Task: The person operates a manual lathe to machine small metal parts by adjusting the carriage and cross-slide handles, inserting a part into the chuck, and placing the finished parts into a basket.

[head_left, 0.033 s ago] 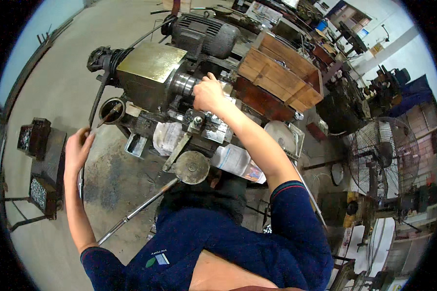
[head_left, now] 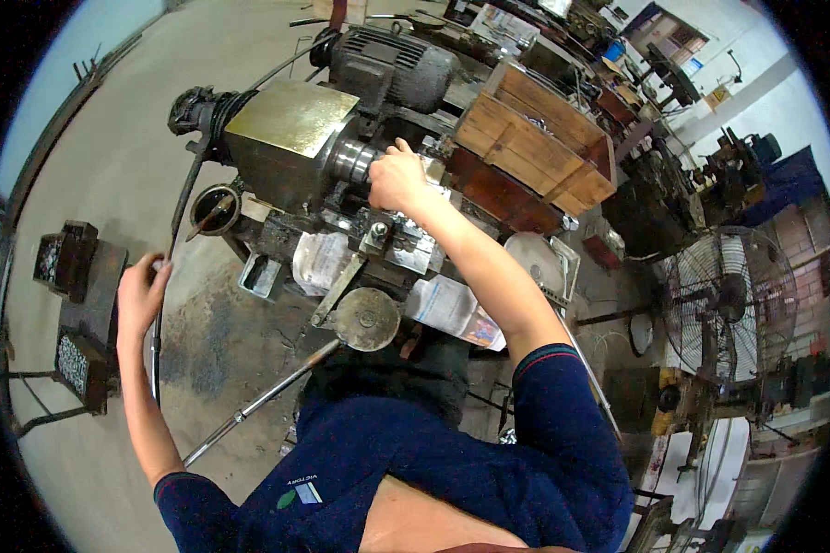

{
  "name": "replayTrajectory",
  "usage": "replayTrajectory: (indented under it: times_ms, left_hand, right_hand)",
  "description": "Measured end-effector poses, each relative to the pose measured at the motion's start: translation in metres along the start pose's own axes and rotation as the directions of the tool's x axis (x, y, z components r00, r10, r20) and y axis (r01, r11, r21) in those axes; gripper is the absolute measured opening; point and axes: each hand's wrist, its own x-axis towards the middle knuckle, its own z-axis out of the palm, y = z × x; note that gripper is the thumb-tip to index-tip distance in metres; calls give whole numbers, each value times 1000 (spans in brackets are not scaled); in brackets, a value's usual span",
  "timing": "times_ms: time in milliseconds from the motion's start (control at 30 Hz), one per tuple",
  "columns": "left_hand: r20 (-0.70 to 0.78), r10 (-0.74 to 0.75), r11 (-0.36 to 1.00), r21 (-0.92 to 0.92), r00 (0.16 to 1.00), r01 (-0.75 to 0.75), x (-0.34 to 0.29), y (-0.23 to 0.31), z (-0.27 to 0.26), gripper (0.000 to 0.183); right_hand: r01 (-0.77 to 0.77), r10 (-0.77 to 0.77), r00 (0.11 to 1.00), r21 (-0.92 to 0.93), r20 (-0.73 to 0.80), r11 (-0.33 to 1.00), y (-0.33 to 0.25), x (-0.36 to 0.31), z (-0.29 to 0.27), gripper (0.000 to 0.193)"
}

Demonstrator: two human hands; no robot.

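A small lathe stands in front of me, with a brass-coloured top plate (head_left: 290, 118) and a shiny round spindle nose (head_left: 350, 160). My right hand (head_left: 398, 179) is at the spindle's right end, its fingers curled; whatever lies under them is hidden. Off to the left, beside an upright rod, my left hand (head_left: 142, 293) has its fingers bent together. A small pale spot shows at those fingertips, too small to name. Between that hand and the lathe, a stick-like brush (head_left: 214, 217) rests in a round tin (head_left: 196, 210). Below the spindle sits the tool post (head_left: 376, 234).
Two metal bins of small parts (head_left: 81, 369) (head_left: 65, 263) stand at the left. A wooden crate (head_left: 516, 147) sits behind the lathe at right, near a motor (head_left: 392, 69). A round plate (head_left: 366, 319) on a lever is close to my waist. A large fan (head_left: 730, 295) stands right.
My left hand has moved slightly left and down, away from the brush handle and tin. My right hand stays at the spindle.
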Motion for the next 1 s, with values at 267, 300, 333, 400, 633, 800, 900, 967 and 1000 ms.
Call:
replayTrajectory:
  times_ms: [267, 300, 333, 400, 633, 800, 900, 967, 1000]
  left_hand:
    - [54, -303, 931, -199, 952, 307, -68, -83, 28, 31]
    - [51, -333, 919, -206, 942, 336, -69, -74, 41, 33]
    - [48, -362, 907, -213, 931, 364, -68, -66, 54, 35]
    - [-47, -268, 962, 42, 962, 270, -66, -80, 61, 40]
    - [-59, -285, 950, 115, 957, 290, -63, -77, 61, 45]
    - [-142, -242, 951, 161, 960, 264, -65, -80, 64, 47]
    - [-164, -209, 954, 183, 964, 238, -66, -92, 69, 47]
    - [-133, -244, 946, 186, 961, 266, -65, -83, 64, 46]
    - [-89, -282, 940, 171, 955, 294, -62, -79, 61, 45]
  right_hand:
    - [16, -9, 998, 128, -59, 992, 0, 3, 9, 24]
    - [-11, 18, 999, 153, -44, 988, -1, 4, 8, 24]
    - [-40, 46, 999, 178, -29, 983, -2, 5, 6, 24]
    - [-79, 85, 996, 224, -18, 971, -4, 6, 5, 23]
    - [-57, 88, 990, 259, -111, 964, -6, 3, 18, 22]
    - [-54, 116, 978, 320, -176, 946, -7, 4, 20, 22]
    - [-95, 137, 986, 349, -98, 932, -8, 6, 12, 23]
    - [-137, 147, 989, 362, 2, 922, -6, 11, 12, 25]
    - [-125, 140, 990, 384, -11, 915, -4, 11, 14, 25]
